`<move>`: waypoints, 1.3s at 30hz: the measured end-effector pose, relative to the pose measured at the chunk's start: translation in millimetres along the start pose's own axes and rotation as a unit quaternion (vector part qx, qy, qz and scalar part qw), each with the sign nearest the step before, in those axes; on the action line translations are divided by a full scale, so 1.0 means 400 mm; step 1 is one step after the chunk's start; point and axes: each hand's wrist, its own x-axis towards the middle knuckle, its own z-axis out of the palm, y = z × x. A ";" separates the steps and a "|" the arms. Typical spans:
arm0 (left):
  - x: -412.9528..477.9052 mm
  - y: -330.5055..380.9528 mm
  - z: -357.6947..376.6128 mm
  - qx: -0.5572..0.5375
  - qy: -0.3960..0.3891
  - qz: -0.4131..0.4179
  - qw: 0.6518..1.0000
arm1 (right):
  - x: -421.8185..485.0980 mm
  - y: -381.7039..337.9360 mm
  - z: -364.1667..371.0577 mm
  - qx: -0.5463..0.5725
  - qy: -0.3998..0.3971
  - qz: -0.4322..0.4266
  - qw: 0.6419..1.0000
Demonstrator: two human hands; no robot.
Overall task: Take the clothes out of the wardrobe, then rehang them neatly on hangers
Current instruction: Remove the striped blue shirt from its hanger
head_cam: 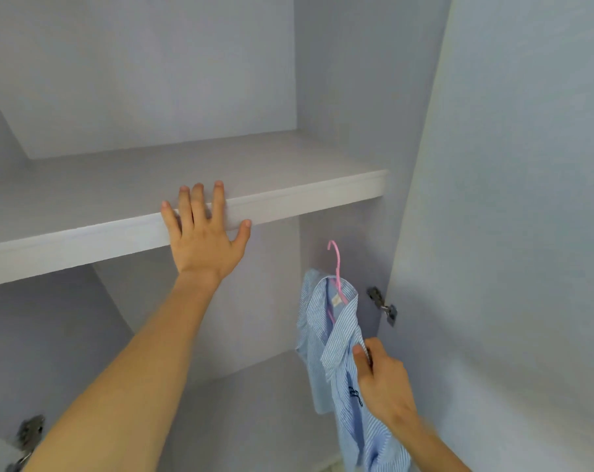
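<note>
A blue and white striped shirt [326, 338] hangs on a pink hanger [336, 264], whose hook points up inside the lower right part of the wardrobe. My right hand [380, 376] grips the shirt at its front edge, below the collar. My left hand [203, 229] lies flat on the front edge of the wardrobe shelf [288, 202], fingers straight and spread over the top. The hook hangs on nothing that I can see.
The grey wardrobe has an upper compartment above the shelf and a lower one below. The open right door [510, 199] stands close to my right hand, with a metal hinge [382, 304] beside the shirt. Another hinge [28, 437] shows at bottom left.
</note>
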 end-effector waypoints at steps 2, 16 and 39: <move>-0.028 -0.001 -0.019 -0.015 -0.044 0.013 0.999 | -0.069 0.010 0.010 -0.006 0.003 0.028 1.000; -0.782 0.281 -0.088 -0.472 -0.641 0.034 0.604 | -0.648 0.058 0.133 0.049 0.089 0.176 0.979; -1.056 0.992 -0.518 -0.338 -0.665 0.512 0.427 | -1.223 0.339 -0.385 -0.090 0.367 0.303 0.875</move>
